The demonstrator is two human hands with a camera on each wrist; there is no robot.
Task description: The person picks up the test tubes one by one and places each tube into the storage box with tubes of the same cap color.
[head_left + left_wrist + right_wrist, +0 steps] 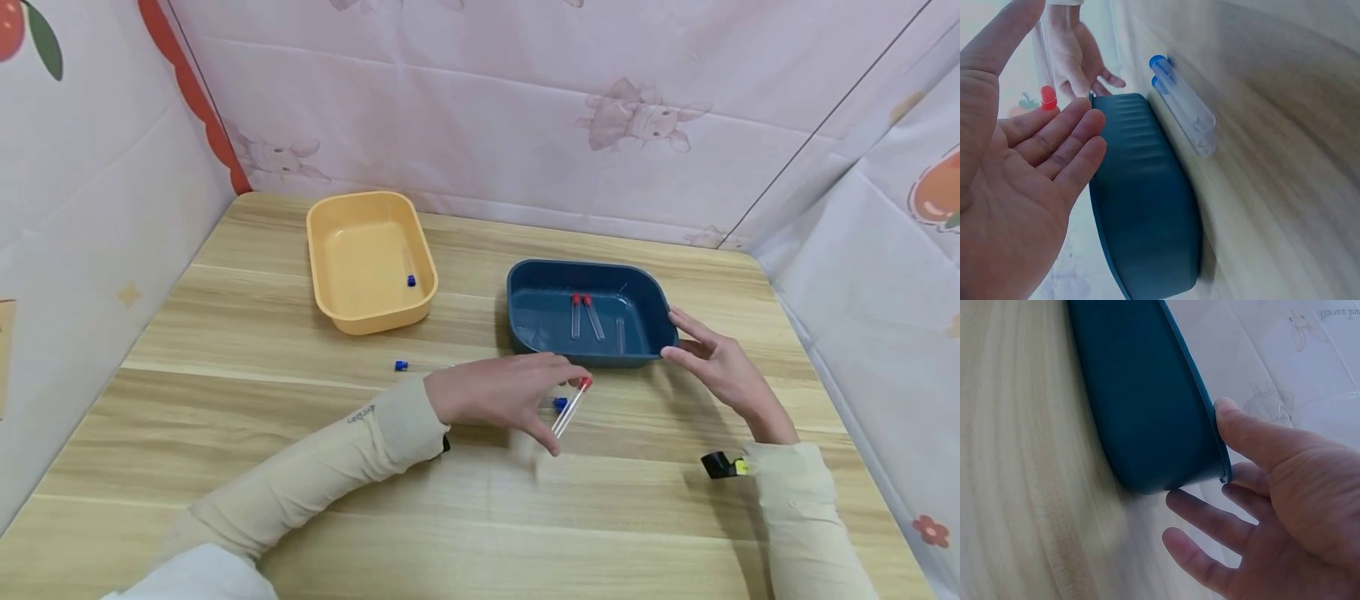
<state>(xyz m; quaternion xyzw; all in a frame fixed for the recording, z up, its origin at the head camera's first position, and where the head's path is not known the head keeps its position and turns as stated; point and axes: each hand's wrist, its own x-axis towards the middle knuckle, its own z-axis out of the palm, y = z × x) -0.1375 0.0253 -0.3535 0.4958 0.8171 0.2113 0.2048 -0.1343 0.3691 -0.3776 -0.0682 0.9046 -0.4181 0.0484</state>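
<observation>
My left hand (510,387) pinches a red-capped clear test tube (572,408) between thumb and fingertips, tilted, just in front of the dark blue bin (585,362). In the left wrist view its red cap (1049,98) shows past the fingertips. At the bin's right end, my right hand (720,375) holds the corner, thumb on the rim and other fingers around the outside. Inside that bin lie two red-capped tubes (592,319) and a clear tube (620,336) whose cap I cannot make out. Blue-capped tubes (1182,103) lie on the table beside the bin.
A yellow bin (360,323) stands at the back left with one blue-capped tube (411,280) inside. Another blue cap (401,366) shows on the wooden table (480,525) in front of it, its tube partly behind the left arm. Printed cloth walls (487,108) enclose the table.
</observation>
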